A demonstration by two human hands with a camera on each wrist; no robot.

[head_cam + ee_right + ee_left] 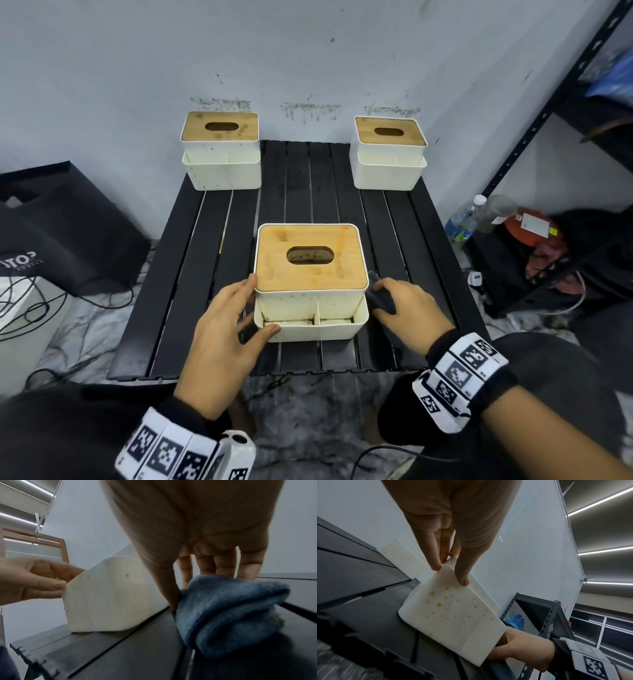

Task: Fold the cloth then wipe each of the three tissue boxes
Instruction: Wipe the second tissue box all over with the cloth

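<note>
My left hand [224,329] reaches forward, fingers straight, thumb spread apart toward me. My right hand [407,311] reaches forward palm down, fingers curled and gripping. Both wrists wear marker bands [459,373].

Legible text: "TOP", partly cut off | on black bag [68,233], far left of the left hand [222,346] | other labels unreadable
</note>
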